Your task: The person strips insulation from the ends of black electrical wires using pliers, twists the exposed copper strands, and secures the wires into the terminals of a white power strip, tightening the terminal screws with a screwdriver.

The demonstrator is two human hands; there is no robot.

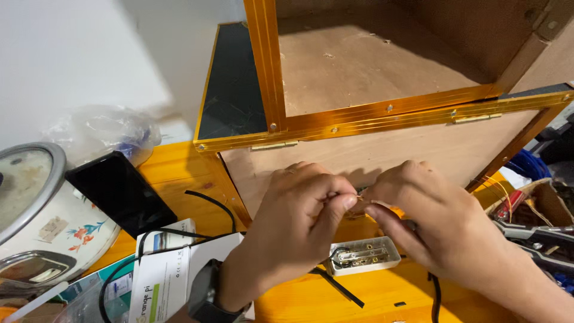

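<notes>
Both hands meet at the centre of the view, fingertips pressed together over a tiny, thin metal piece that glints between them. The left hand is curled nearly closed, thumb and forefinger pinching the piece from its 9 o'clock side. The right hand pinches it from 3 o'clock, its other fingers loosely extended downward. What the piece is cannot be made out; it may be a wire end or a small screw, and most of it is hidden by the fingertips.

Just below the hands, at 6 o'clock, lies a small white plastic socket base with brass contacts on the orange-yellow wooden table; the right fingers cover its right end. A black wire loops at its left end.

Behind the hands, from 12 to 2 o'clock, stands a plywood box with gold-coloured metal edging, its top cut off by the frame. A black smartwatch sits on the left wrist, partly cropped.

At 9 o'clock a black phone leans on a white rice cooker with a flower print. At 7 o'clock is a white cardboard box, cut off at the bottom edge. At 4 o'clock, half out of view, grey-handled pliers lie beside an open cardboard box.
</notes>
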